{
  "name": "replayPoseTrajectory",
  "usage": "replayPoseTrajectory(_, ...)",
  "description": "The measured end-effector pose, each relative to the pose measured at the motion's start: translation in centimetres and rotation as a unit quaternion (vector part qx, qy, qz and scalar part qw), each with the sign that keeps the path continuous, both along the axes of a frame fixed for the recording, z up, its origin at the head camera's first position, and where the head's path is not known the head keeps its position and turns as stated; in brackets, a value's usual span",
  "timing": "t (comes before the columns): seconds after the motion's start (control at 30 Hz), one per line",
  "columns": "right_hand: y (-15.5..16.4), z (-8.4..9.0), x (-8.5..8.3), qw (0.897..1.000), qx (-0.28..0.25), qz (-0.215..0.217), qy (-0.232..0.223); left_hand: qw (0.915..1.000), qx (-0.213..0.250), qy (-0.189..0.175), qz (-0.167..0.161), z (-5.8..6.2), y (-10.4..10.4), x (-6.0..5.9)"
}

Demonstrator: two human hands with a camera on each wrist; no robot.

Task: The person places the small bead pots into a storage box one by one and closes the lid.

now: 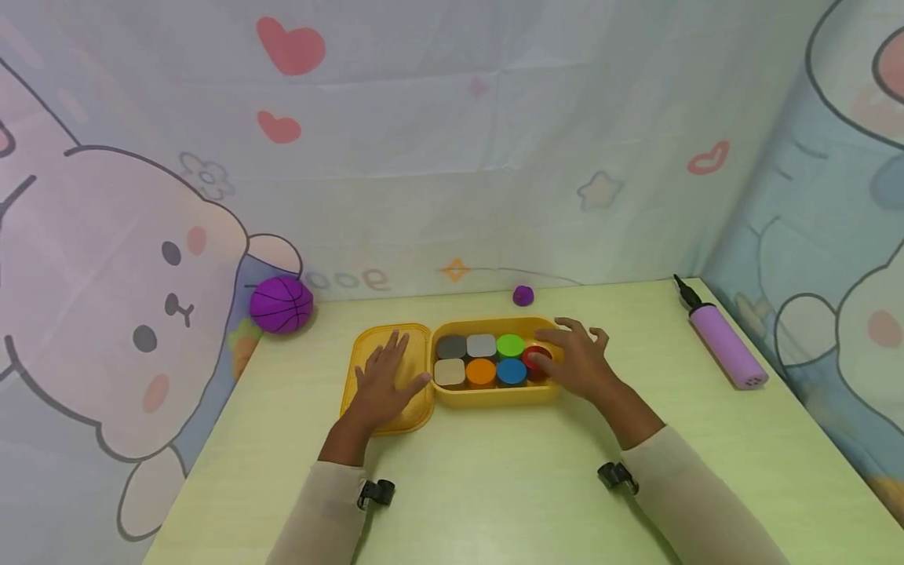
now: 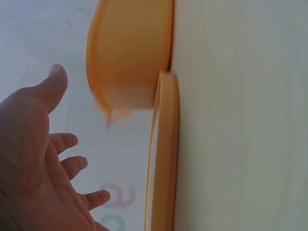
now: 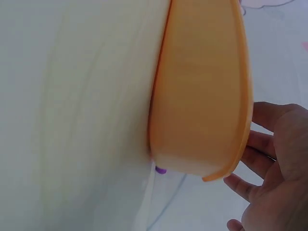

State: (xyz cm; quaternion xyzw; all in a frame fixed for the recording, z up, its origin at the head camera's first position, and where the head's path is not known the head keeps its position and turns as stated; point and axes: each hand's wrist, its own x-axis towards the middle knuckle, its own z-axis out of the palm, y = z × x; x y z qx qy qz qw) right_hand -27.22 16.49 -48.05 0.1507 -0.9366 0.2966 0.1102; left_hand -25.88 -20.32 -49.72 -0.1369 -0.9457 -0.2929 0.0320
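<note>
Head view: yellow plastic box (image 1: 494, 392), rounded oblong, smooth-walled, sits at mid-table with its hinged lid (image 1: 367, 345) folded flat to the left, touching the box's left edge. Contents: eight round-topped pots in two rows of four. Back row: dark grey (image 1: 451, 346), light grey (image 1: 481, 344), green (image 1: 510, 344), red (image 1: 534, 357), the last partly hidden under fingers. Front row: beige (image 1: 449, 371), orange (image 1: 481, 371), blue (image 1: 512, 370); the fourth is covered.

Surface: pale yellow-green table (image 1: 494, 486), matt, faint wood grain. On it: purple basketball-patterned ball (image 1: 281, 304) at the far left edge; small purple lump (image 1: 523, 295) just behind the box; lilac cylindrical hand pump (image 1: 723, 348) with black nozzle, well to the right. Surround: printed fabric backdrop (image 1: 452, 157), cartoon rabbits, pink hearts, stars.

Left hand (image 1: 384, 380): palm down, fingers straight and spread, resting flat on the lid; grasps nothing. Left wrist view confirms loosely extended fingers (image 2: 72, 163).

Right hand (image 1: 579, 365): fingers loosely spread over the box's right end, over the red pot; whether they touch it cannot be told. Holds nothing.
</note>
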Motion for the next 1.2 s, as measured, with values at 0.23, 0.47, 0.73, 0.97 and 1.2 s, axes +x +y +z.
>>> replayPoseTrajectory(0.23,-2.3,1.1,1.6,0.999,-0.025,0.009,0.039,0.9977,0.004,-0.039,0.055,0.2,-3.8,-0.7)
replayPoseTrajectory(0.47,-5.2,1.2,3.8,0.991,-0.078,0.069,0.084,0.9944,0.028,-0.057,0.085,-1.5,-6.1,-1.6)
replayPoseTrajectory(0.73,-8.2,1.0,6.9,0.977,-0.123,0.158,0.070,0.9893,0.089,-0.022,0.113,-3.8,-8.1,-2.4)
replayPoseTrajectory(0.97,-9.7,0.5,8.0,0.966,-0.117,0.225,-0.042,0.9882,0.085,-0.009,0.127,-4.3,-8.3,-2.6)
replayPoseTrajectory(1.2,-10.8,-2.0,7.5,0.948,-0.089,0.274,-0.136,0.9902,0.041,-0.028,0.131,-4.8,-8.5,-2.7)
